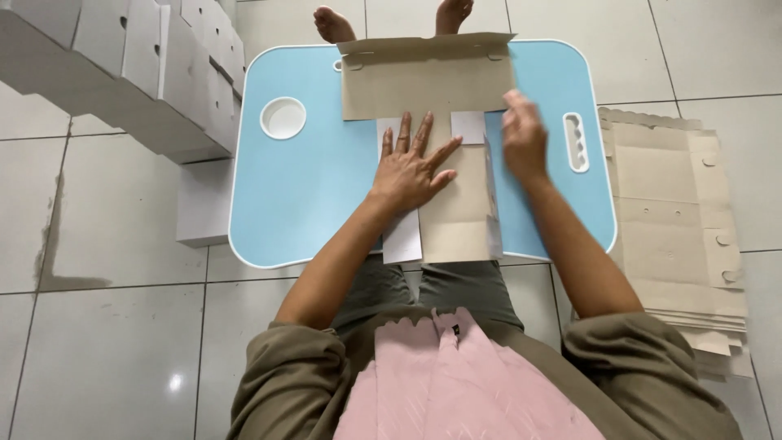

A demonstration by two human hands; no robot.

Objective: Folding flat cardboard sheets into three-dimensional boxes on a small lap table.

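Blue lap table (301,187), left hand (411,171) flat on cardboard blank (456,204), right hand (524,134) blurred, seemingly pressing.

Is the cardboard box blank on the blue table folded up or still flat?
Partly folded: the cardboard blank lies mostly flat under the left hand, with its far flap raised.

Two bare forearms are seen from above, reaching up from the bottom of the frame toward its centre.

The left hand (410,167) is laid flat, palm down, with fingers spread and pointed toward the top of the frame. The right hand (523,137) is held just right of centre, slightly blurred, its fingers curled downward. Both sleeves are pushed up to the elbows, and two bare feet are seen at the top edge.
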